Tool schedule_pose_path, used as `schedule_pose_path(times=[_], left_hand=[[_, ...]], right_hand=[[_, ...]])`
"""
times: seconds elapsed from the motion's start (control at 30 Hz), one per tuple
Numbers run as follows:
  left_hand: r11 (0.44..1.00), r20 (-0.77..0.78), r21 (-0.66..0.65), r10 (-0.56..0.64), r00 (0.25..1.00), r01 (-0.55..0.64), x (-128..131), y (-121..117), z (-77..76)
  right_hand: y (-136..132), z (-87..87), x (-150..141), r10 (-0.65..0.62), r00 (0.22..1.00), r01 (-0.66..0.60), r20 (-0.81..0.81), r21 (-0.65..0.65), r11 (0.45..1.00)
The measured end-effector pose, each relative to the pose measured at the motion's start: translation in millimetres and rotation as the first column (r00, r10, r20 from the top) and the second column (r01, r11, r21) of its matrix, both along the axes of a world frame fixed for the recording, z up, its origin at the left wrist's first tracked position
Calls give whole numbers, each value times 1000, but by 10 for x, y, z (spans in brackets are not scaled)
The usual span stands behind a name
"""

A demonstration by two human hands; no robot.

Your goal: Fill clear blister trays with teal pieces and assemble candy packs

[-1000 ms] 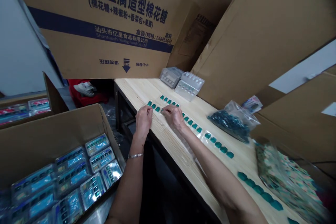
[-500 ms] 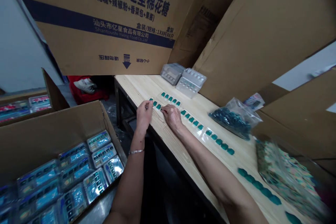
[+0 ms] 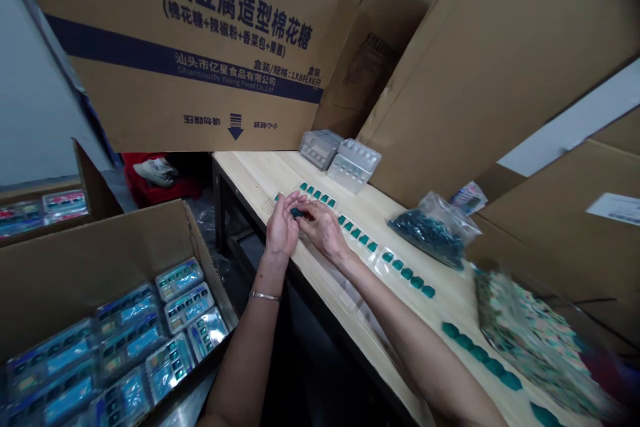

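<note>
- The left hand [image 3: 281, 230] is held half-open, with its fingers curved just beside the piece held by the right hand; whether they touch it cannot be told;
- The right hand [image 3: 323, 230] is closed in a pinch on a small teal piece [image 3: 298, 213]; that piece is held between both hands, just above the pine table [image 3: 250, 177];
- Rows of teal pieces [image 3: 356, 233] are laid along the table on a clear plastic strip [image 3: 380, 260];
- A clear bag of teal pieces [image 3: 431, 237] is placed to the right; stacked clear trays [image 3: 354, 170] are set at the far end;
- Blister packs [image 3: 179, 279] are stacked in an open cardboard box [image 3: 95, 240] beside the table, on the left.
</note>
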State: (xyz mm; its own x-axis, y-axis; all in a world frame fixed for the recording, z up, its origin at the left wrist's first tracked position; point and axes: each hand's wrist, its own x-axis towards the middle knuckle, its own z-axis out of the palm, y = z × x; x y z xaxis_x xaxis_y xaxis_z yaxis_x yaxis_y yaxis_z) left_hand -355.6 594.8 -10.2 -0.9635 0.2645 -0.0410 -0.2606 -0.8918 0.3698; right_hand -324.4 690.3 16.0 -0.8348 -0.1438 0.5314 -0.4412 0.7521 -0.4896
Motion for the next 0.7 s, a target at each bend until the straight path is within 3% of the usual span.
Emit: schedule_pose_path(times=[0.07, 0.13, 0.2, 0.43, 0.6, 0.7], left_hand=[[1000, 3, 23, -7, 1000, 7, 5, 20, -3], [999, -2, 35, -37, 999, 37, 0, 28, -16], [998, -20, 44, -50, 999, 51, -3, 40, -23], [998, -64, 59, -15, 998, 19, 57, 141, 12], [998, -58, 65, 8, 998, -4, 80, 153, 18], [998, -63, 57, 42, 997, -38, 106, 175, 46]], right_hand=[[35, -20, -25, -33, 998, 43, 61, -171, 984], [97, -9, -40, -29, 989, 80, 148, -356, 931], [147, 21, -29, -8, 981, 96, 196, -443, 891], [61, 32, 107, -97, 995, 101, 29, -192, 976], [121, 8, 89, -42, 993, 84, 109, -422, 903], [161, 8, 103, -26, 989, 89, 148, -433, 897]])
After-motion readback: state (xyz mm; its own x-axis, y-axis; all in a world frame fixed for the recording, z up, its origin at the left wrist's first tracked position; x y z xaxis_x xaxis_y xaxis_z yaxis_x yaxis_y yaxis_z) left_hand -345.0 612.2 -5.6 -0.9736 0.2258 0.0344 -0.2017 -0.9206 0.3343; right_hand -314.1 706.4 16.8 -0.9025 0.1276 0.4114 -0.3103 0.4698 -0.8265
